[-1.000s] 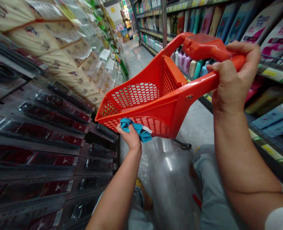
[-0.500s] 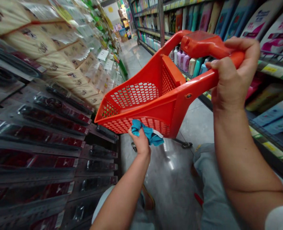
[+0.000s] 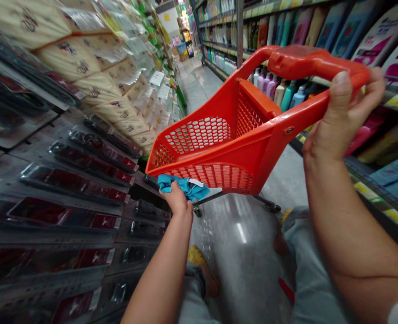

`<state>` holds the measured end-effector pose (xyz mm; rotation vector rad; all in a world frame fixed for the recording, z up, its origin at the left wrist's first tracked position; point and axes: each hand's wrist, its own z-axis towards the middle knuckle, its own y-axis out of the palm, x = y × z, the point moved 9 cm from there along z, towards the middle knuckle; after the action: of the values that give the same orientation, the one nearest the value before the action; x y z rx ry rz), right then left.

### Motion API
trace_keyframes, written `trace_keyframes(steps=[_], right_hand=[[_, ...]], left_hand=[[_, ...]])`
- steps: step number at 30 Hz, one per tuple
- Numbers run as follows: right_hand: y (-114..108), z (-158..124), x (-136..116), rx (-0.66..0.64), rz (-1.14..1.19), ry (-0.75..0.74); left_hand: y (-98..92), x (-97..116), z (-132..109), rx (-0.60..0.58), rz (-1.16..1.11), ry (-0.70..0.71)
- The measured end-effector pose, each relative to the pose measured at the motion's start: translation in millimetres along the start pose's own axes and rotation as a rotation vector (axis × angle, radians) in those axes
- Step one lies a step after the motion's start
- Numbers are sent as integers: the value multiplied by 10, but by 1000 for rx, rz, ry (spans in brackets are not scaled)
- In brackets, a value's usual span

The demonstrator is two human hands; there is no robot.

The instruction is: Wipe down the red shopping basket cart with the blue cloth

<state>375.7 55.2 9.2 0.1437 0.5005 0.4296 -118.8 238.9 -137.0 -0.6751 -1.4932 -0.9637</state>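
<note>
the right hand (image 3: 343, 114) is shut tight around the bar of a red plastic shopping cart (image 3: 252, 153), which tips up in front of the person over the shiny shop floor (image 3: 239, 256), and the left hand (image 3: 176, 200) is curled shut on a blue cloth (image 3: 187, 187) by the cart's low edge, with bottles (image 3: 279, 92) on the shelves off to the right.

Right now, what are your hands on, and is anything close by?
Right hand gripping red shopping trolley handle. Left hand holding blue cloth at basket's lower edge. Packaged goods on shelves alongside.
</note>
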Motion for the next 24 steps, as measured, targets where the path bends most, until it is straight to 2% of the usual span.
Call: trace_keyframes(steps=[3, 6, 8, 10, 12, 15, 17, 19, 24], right_hand=[[-149, -59, -265, 196, 46, -12], [-134, -4, -930, 216, -160, -204], [66, 7, -1441, 102, -312, -325], [408, -59, -1757, -129, -367, -276], [832, -300, -1947, -422, -348, -224], [1311, -787, -2016, -748, -420, -227], [1449, -991, -1969, -839, -465, -244], [1490, -1059, -1909, -872, -469, -240], [1426, -924, -1788, -841, -423, -141]], left_hand=[[-33, 25, 112, 9, 0, 7], [-45, 99, 314, 25, -5, -6], [-20, 103, 345, 33, -2, -17], [36, 39, 242, 31, 2, -26], [129, -96, 36, -4, 6, -49], [291, -332, -286, -103, 10, -105], [360, -428, -382, -157, 7, -140], [368, -446, -330, -173, -4, -169], [181, -310, 89, -106, -39, -198]])
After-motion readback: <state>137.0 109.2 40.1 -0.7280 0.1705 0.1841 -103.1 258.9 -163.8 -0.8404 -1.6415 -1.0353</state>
